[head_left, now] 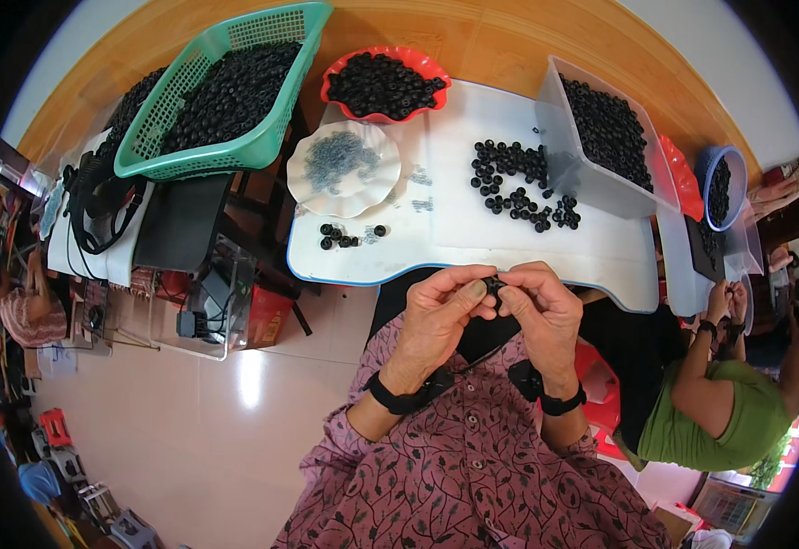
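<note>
Just off the table's front edge, my left hand [448, 314] and my right hand [543, 313] meet with fingertips pinched together. Between them is a small black round part [494, 285], mostly covered by the fingers. Many like it, black rings [509, 165], lie loose at the table's right middle. A smaller group of black rings [340, 240] sits at the front left. Behind that, a white wavy-edged plate [303, 188] holds a heap of tiny greyish pieces [340, 160], too small to name. A few more such pieces lie beside the plate.
A red scalloped bowl [442, 69] of black rings stands at the back. To its left is a green basket [134, 165], full. A clear plastic bin [591, 183] of rings stands right. Beyond it, a co-worker in a green top [719, 412] sits near a blue basket [706, 169].
</note>
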`<action>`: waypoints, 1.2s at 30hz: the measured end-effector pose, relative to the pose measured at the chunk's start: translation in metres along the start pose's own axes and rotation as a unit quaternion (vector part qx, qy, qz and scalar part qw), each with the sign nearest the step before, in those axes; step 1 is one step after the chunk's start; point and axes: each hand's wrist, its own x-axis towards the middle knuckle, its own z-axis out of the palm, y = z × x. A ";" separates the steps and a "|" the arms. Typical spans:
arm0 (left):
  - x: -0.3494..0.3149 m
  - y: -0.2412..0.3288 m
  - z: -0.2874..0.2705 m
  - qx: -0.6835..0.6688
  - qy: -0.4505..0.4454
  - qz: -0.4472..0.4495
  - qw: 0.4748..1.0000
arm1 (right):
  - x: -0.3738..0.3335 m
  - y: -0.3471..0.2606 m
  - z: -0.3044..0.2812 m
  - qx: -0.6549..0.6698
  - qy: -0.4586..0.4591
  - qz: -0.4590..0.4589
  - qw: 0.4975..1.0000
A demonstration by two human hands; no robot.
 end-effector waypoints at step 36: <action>0.003 0.000 -0.017 0.026 0.034 0.037 0.998 | 0.003 0.003 0.020 -0.183 0.015 -0.063 0.981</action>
